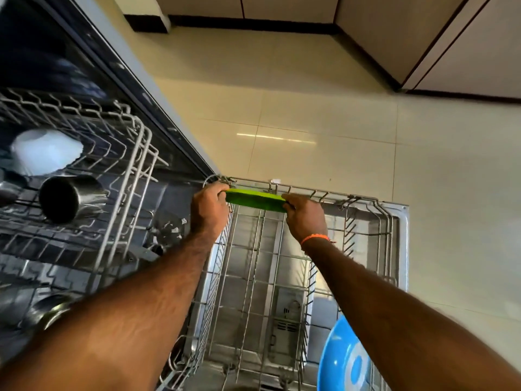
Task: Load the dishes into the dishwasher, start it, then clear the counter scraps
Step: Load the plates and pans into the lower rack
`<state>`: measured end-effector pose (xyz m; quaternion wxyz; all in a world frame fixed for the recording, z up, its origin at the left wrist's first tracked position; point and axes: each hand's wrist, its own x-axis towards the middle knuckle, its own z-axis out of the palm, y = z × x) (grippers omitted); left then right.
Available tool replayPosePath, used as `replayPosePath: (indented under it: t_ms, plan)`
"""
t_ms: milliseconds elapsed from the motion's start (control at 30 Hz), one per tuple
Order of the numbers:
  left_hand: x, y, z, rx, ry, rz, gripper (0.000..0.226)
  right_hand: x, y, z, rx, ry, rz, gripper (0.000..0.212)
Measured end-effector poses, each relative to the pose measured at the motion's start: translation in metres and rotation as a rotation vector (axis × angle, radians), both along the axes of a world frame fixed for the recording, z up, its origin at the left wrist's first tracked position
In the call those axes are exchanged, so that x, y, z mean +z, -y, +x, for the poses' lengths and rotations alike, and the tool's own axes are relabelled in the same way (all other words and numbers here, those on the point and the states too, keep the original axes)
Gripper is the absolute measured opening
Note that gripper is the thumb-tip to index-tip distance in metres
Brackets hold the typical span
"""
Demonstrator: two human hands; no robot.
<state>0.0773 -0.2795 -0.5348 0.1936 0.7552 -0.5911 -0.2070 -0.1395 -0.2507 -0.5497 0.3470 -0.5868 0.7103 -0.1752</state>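
Left hand (210,211) and right hand (306,217) both grasp flat green plastic plate (255,200) edge-on over pulled-out grey wire lower rack (375,206).

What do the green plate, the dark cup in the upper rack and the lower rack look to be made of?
Green plate: probably plastic, given its saturated colour and soft sheen. Dark cup: likely stainless steel, with mirror-like reflections on its wall. Lower rack: pale coated metal wire, judging by its thin bent rods.

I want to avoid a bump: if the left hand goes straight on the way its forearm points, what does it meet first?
Probably the far rim of the lower dishwasher rack, just beyond the left hand, which grips the green plate. Past that lies bare floor; depth is unclear.
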Motion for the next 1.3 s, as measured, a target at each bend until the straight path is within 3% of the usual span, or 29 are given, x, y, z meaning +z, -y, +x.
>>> replayPosePath:
  t_ms: [167,400,733,1033,1300]
  plan:
    - [-0.015,-0.006,-0.002,-0.002,-0.001,0.137,0.040,-0.015,-0.009,0.006,0.017,-0.010,0.083,0.036]
    - [0.020,-0.055,-0.035,0.017,0.080,0.249,0.063,0.040,-0.037,-0.003,0.052,-0.093,0.203,0.050]
    - [0.165,-0.183,-0.068,-0.191,-0.019,0.513,0.053,0.181,-0.169,-0.035,0.282,-0.223,0.274,0.044]
    - [0.323,-0.331,-0.057,-0.030,-0.077,0.573,0.038,0.329,-0.270,-0.017,0.579,-0.253,0.180,0.046]
    - [0.413,-0.504,-0.020,0.232,-0.109,0.473,0.048,0.422,-0.358,0.051,1.062,-0.387,0.037,0.048]
